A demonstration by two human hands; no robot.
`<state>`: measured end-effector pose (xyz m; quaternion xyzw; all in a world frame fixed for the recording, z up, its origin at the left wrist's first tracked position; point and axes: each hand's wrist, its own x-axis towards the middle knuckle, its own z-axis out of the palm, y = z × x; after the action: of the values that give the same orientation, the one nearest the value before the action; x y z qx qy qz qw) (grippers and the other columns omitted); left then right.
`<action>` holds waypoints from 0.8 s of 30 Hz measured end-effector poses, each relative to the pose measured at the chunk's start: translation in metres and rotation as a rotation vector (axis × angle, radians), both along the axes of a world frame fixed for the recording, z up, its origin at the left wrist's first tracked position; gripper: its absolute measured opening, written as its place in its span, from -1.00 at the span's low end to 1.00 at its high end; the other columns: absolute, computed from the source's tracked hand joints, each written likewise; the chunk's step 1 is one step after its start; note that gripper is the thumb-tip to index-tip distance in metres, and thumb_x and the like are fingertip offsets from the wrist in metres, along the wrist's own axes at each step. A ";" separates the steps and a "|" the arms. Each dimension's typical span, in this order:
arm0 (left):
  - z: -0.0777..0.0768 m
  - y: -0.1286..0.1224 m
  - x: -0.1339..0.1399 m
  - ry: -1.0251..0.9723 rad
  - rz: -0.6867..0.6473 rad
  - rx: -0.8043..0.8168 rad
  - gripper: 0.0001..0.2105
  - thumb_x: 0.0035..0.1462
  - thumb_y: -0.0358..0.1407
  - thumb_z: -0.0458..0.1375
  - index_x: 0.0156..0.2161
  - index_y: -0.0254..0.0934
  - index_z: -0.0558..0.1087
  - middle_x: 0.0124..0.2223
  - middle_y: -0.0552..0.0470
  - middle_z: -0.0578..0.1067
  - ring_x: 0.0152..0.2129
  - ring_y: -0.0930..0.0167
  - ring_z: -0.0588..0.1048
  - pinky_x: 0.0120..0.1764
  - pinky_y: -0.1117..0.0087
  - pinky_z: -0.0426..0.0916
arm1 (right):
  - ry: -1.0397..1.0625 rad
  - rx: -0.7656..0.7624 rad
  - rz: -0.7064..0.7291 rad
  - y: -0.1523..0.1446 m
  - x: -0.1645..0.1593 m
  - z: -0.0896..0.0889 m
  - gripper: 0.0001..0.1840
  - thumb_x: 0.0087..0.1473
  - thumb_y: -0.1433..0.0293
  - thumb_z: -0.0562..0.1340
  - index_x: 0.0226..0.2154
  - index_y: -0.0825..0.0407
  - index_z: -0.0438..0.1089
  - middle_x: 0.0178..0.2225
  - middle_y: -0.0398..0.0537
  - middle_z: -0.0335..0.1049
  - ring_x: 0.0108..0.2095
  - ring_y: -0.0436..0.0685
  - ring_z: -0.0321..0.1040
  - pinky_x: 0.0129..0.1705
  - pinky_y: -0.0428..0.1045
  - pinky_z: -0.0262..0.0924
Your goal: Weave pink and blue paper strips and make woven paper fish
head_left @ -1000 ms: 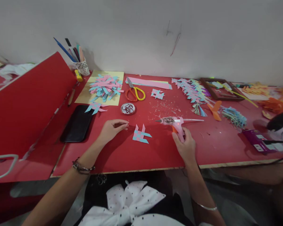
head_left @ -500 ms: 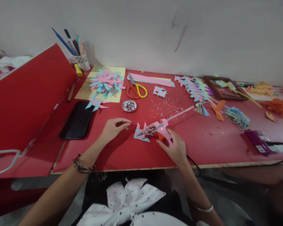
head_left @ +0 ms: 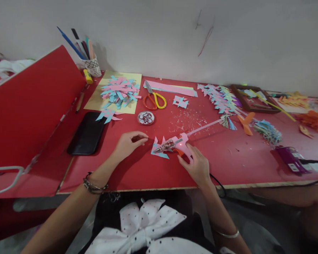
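My right hand is wrapped around the handle of a pink glue gun, which has a small red light on and a clear glue stick sticking out of its back. The metal nozzle points left over a folded pink and blue paper piece on the table. Just left of that paper, my left hand has thumb and fingertips drawn together in a pinch. Whatever may be between them is too small to make out.
Scissors, a round tin and a phone lie beyond my left hand. Paper strips are heaped on yellow paper. A woven paper piece and scraps lie ahead. A purple power box sits right, a red board left.
Both hands and the glue gun hold nearly the same place. The view has shifted very slightly.
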<state>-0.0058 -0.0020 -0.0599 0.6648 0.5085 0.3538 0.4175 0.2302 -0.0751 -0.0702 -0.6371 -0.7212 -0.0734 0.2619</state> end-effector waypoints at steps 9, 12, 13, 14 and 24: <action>0.001 0.000 -0.001 0.000 -0.005 0.003 -0.83 -0.12 -0.23 0.10 -0.45 -0.30 0.43 -0.43 0.01 0.55 -0.54 0.45 0.48 -0.41 0.46 0.38 | 0.010 -0.002 0.012 -0.001 0.000 -0.001 -0.56 0.03 0.18 0.01 -0.20 0.15 0.35 -0.41 0.08 0.41 -0.42 0.13 0.37 -0.43 -0.03 0.26; 0.001 0.000 0.000 -0.004 -0.001 0.013 -0.84 -0.13 -0.24 0.10 -0.45 -0.30 0.43 -0.44 0.02 0.55 -0.54 0.45 0.47 -0.42 0.47 0.37 | -0.001 -0.002 0.003 -0.001 -0.001 0.000 -0.56 0.04 0.17 0.00 -0.21 0.15 0.35 -0.41 0.07 0.41 -0.43 0.12 0.37 -0.45 -0.04 0.25; 0.001 0.000 0.000 -0.003 0.000 0.016 -0.84 -0.13 -0.24 0.10 -0.45 -0.30 0.43 -0.44 0.02 0.55 -0.54 0.45 0.47 -0.42 0.47 0.37 | -0.004 0.000 0.001 0.000 -0.001 0.000 -0.55 0.04 0.17 -0.01 -0.21 0.15 0.35 -0.41 0.07 0.41 -0.44 0.12 0.36 -0.45 -0.04 0.24; 0.000 0.000 0.000 -0.002 0.001 0.019 -0.84 -0.13 -0.24 0.10 -0.46 -0.30 0.44 -0.44 0.01 0.55 -0.54 0.45 0.47 -0.42 0.47 0.37 | -0.007 0.003 -0.001 0.000 -0.001 0.000 -0.55 0.04 0.17 -0.01 -0.21 0.15 0.35 -0.42 0.07 0.41 -0.44 0.11 0.36 -0.46 -0.04 0.24; -0.004 0.000 -0.001 0.025 -0.030 0.066 -0.83 -0.11 -0.22 0.10 -0.45 -0.28 0.45 -0.41 0.03 0.55 -0.48 0.44 0.47 -0.38 0.46 0.36 | -0.014 -0.001 -0.017 -0.001 -0.001 -0.003 -0.55 0.05 0.18 -0.01 -0.20 0.14 0.36 -0.41 0.07 0.42 -0.43 0.12 0.36 -0.44 -0.03 0.24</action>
<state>-0.0064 -0.0018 -0.0634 0.6901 0.4919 0.3558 0.3940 0.2290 -0.0760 -0.0732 -0.6426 -0.7177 -0.0797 0.2560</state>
